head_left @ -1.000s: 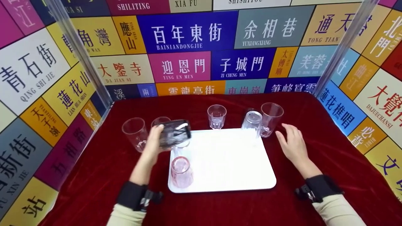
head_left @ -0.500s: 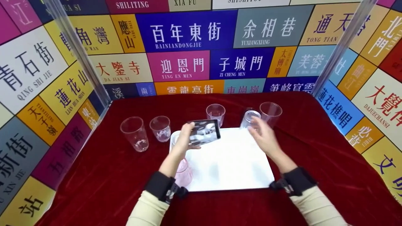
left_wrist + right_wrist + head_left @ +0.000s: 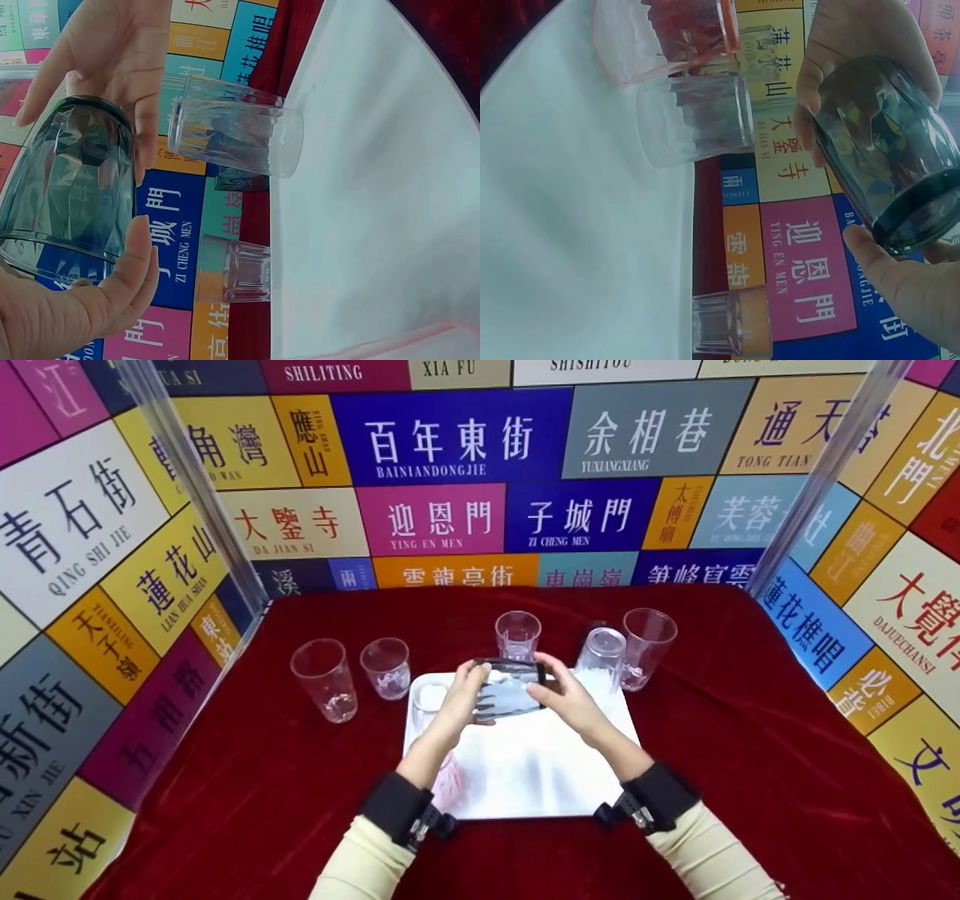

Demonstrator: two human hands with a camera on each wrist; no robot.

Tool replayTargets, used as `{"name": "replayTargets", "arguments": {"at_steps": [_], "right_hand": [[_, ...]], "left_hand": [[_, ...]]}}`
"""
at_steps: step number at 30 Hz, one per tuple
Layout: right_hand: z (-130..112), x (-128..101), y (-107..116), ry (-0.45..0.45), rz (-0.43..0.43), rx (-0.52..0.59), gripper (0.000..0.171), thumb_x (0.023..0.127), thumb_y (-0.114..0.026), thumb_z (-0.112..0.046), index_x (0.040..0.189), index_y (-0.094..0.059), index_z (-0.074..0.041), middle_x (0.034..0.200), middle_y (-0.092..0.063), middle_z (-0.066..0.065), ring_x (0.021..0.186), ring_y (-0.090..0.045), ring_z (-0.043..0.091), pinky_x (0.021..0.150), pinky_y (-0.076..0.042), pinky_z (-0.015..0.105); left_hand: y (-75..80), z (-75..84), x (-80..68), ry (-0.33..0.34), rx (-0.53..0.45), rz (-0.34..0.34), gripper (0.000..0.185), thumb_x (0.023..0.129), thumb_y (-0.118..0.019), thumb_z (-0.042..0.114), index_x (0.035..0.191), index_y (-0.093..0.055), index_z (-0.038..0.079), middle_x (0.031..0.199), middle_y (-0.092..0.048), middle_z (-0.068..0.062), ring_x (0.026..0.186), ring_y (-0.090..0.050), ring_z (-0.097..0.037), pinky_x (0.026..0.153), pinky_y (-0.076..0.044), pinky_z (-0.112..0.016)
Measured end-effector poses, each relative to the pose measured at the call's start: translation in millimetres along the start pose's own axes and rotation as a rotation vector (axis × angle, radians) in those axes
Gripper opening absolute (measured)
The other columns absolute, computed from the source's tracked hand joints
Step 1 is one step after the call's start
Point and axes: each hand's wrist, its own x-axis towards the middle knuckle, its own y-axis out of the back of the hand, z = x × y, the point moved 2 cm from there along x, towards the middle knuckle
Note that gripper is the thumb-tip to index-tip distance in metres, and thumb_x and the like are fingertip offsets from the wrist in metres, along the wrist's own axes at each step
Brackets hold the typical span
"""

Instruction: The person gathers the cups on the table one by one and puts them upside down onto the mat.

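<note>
A dark, smoky faceted drinking glass (image 3: 511, 696) lies sideways in the air between both hands, over the white tray (image 3: 540, 784). My left hand (image 3: 454, 703) grips it around its rim end, thumb on the near side. At the other end, my right hand (image 3: 576, 703) holds the thick base, which shows as a dark ring in the right wrist view, with the thumb (image 3: 870, 251) at its edge. Upside down on the tray's left side are a pink glass (image 3: 450, 786) and a clear glass (image 3: 429, 697), both partly hidden by my left arm.
Another clear glass (image 3: 604, 649) stands inverted at the tray's back right corner. Beyond the tray, upright clear glasses stand on the red cloth: a tall one (image 3: 322, 675) and a short one (image 3: 386, 669) left, one (image 3: 517, 631) behind, one (image 3: 651, 641) right.
My left hand has carried the smoky glass rightward from the tray's left side to above its middle. My right hand has come in from the right and taken hold of the base end.
</note>
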Motion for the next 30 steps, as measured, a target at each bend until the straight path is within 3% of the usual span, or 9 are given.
{"name": "replayTargets", "arguments": {"at_steps": [10, 13, 16, 19, 24, 30], "right_hand": [[4.3, -2.6, -2.5, 0.022, 0.063, 0.02, 0.046, 0.079, -0.056, -0.016, 0.121, -0.038, -0.01, 0.109, -0.046, 0.013, 0.091, -0.048, 0.02, 0.076, -0.042, 0.03], [-0.2, -4.7, 5.8, 0.019, 0.085, -0.016, 0.048, 0.077, -0.057, -0.013, 0.121, -0.039, -0.007, 0.106, -0.047, 0.013, 0.088, -0.048, 0.019, 0.074, -0.043, 0.03], [-7.0, -7.2, 22.5, -0.001, 0.093, -0.088, 0.052, 0.074, -0.061, -0.014, 0.121, -0.039, -0.006, 0.107, -0.046, 0.014, 0.088, -0.049, 0.021, 0.073, -0.044, 0.03], [-13.0, -10.6, 44.2, -0.03, 0.077, -0.253, 0.059, 0.071, -0.065, -0.024, 0.122, -0.038, -0.009, 0.106, -0.046, 0.015, 0.087, -0.048, 0.022, 0.07, -0.044, 0.031], [-13.0, -19.8, 74.2, -0.039, 0.049, -0.691, 0.07, 0.065, -0.067, -0.037, 0.122, -0.038, -0.008, 0.114, -0.044, 0.014, 0.097, -0.045, 0.025, 0.077, -0.04, 0.037], [8.4, -26.0, 89.3, -0.064, -0.033, -1.003, 0.069, 0.063, -0.069, -0.028, 0.12, -0.04, 0.001, 0.118, -0.039, 0.022, 0.109, -0.033, 0.036, 0.088, -0.031, 0.047]], "left_hand": [[-0.4, -1.1, -4.8, 0.031, 0.022, -0.05, 0.069, 0.079, -0.041, 0.047, 0.132, -0.014, 0.012, 0.131, -0.025, -0.015, 0.111, -0.034, -0.034, 0.065, -0.048, -0.039], [0.5, 1.3, -7.1, 0.041, 0.065, -0.089, 0.074, 0.077, -0.042, 0.051, 0.133, -0.011, 0.014, 0.133, -0.022, -0.015, 0.11, -0.035, -0.035, 0.074, -0.044, -0.042], [6.8, 4.7, -9.0, 0.021, 0.125, -0.085, 0.076, 0.076, -0.043, 0.054, 0.133, -0.012, 0.015, 0.132, -0.024, -0.015, 0.108, -0.037, -0.035, 0.078, -0.042, -0.041], [19.5, 8.5, -11.1, -0.033, 0.189, -0.037, 0.072, 0.078, -0.044, 0.049, 0.132, -0.015, 0.012, 0.128, -0.03, -0.016, 0.104, -0.041, -0.031, 0.076, -0.043, -0.038], [50.2, 14.3, -16.9, -0.145, 0.417, 0.054, 0.066, 0.079, -0.053, 0.031, 0.131, -0.019, 0.006, 0.124, -0.033, -0.022, 0.106, -0.04, -0.033, 0.083, -0.039, -0.039], [82.3, 17.3, -27.1, -0.196, 0.665, 0.12, 0.064, 0.078, -0.054, 0.024, 0.128, -0.024, -0.001, 0.126, -0.03, -0.024, 0.116, -0.03, -0.032, 0.096, -0.023, -0.04]]}}
